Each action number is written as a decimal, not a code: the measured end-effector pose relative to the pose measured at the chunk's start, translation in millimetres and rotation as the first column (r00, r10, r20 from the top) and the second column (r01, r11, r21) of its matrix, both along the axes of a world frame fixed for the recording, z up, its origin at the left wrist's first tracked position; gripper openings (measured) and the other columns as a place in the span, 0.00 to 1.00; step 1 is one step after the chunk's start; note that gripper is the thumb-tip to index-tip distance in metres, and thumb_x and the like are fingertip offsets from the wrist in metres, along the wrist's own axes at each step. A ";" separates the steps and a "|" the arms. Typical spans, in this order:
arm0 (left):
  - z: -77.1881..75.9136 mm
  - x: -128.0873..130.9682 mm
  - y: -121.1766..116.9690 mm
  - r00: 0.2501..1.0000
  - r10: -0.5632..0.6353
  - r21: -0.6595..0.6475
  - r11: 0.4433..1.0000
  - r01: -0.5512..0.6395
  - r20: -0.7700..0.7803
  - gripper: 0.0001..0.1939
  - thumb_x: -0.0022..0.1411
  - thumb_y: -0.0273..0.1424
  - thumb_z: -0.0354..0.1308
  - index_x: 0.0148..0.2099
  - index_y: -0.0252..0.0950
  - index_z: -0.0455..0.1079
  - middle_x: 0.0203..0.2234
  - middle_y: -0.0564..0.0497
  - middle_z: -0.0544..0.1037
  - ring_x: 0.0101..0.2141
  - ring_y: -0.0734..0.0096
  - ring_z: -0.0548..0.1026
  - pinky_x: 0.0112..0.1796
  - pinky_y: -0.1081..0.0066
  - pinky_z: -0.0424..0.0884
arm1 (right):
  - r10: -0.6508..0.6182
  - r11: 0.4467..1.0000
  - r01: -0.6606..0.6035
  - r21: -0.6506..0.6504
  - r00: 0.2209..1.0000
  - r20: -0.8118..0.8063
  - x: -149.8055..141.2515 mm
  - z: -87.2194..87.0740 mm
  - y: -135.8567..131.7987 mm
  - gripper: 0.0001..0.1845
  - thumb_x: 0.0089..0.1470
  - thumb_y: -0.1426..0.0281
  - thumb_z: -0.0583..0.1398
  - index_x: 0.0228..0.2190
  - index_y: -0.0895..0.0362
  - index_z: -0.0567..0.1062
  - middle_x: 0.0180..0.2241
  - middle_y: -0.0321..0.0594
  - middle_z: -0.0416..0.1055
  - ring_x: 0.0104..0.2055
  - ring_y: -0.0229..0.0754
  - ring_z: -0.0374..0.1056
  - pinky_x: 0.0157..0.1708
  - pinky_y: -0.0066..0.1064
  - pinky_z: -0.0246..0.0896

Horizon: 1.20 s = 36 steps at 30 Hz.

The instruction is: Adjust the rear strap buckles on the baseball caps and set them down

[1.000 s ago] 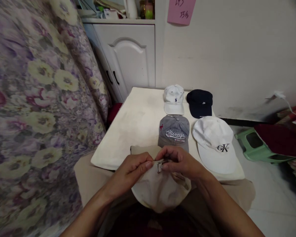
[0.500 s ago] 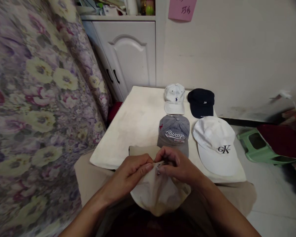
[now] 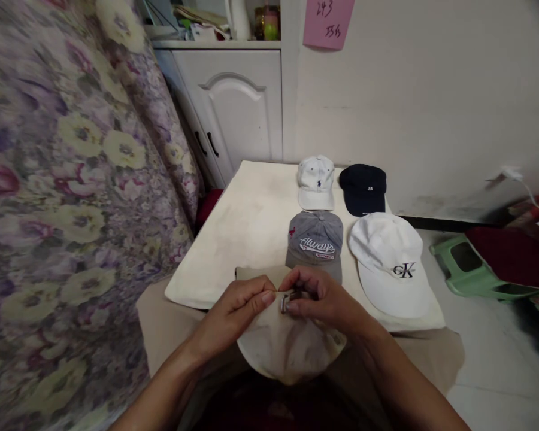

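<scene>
Beige cap (image 3: 291, 350), over the lap (image 3: 166, 323) at the near edge of the bench (image 3: 238, 227); left hand (image 3: 242, 308), grip pinching its fabric; right hand (image 3: 321, 299), grip on its metal buckle (image 3: 283, 304); grey cap (image 3: 315, 230) beyond; both holds unchanged since earlier.

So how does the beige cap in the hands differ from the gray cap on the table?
The beige cap is gripped by the left hand and right hand, while the gray cap rests untouched on the table.
The beige cap shows a metal buckle toward the camera; the gray cap shows white lettering.
Both are fabric caps, each partly covered by the hands.
</scene>
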State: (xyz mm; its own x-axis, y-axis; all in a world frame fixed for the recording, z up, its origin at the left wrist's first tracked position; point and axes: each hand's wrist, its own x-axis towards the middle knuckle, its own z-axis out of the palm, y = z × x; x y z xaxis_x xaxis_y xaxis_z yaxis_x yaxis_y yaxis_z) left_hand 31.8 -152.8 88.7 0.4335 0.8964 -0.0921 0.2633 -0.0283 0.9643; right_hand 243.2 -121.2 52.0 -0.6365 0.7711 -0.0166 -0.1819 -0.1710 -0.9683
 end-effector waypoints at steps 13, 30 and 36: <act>-0.7 1.4 -2.5 1.000 -0.012 0.061 0.998 0.014 -0.021 0.18 0.71 0.39 0.51 0.30 0.35 0.62 0.23 0.58 0.60 0.25 0.77 0.58 0.26 0.75 0.54 | -0.063 0.989 0.049 0.141 0.994 0.091 -0.1 6.3 -5.8 0.12 0.48 0.76 0.65 0.37 0.55 0.74 0.32 0.33 0.71 0.33 0.37 0.65 0.34 0.29 0.61; -1.5 1.8 -2.0 0.998 -0.060 0.042 0.997 0.061 -0.032 0.19 0.72 0.41 0.49 0.30 0.35 0.61 0.23 0.58 0.59 0.25 0.76 0.57 0.25 0.74 0.52 | -0.195 0.946 0.113 0.305 0.947 0.254 -4.7 13.7 -16.1 0.09 0.47 0.77 0.61 0.33 0.56 0.71 0.29 0.32 0.68 0.32 0.37 0.63 0.32 0.29 0.56; -0.2 2.5 -1.2 0.999 -0.046 0.048 0.998 0.046 -0.016 0.18 0.71 0.39 0.51 0.29 0.35 0.62 0.22 0.58 0.60 0.24 0.77 0.57 0.25 0.74 0.53 | -0.047 0.996 0.037 0.079 0.990 0.134 4.1 7.1 -11.3 0.12 0.49 0.72 0.65 0.38 0.56 0.74 0.31 0.33 0.70 0.32 0.37 0.64 0.33 0.29 0.57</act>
State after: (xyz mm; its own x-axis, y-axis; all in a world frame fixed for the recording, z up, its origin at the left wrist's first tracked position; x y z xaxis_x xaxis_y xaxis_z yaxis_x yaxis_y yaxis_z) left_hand 34.4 -154.1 88.5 0.4732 0.8792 -0.0561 0.2750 -0.0868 0.9575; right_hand 247.3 -132.5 59.1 -0.5992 0.7996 -0.0412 -0.0534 -0.0912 -0.9944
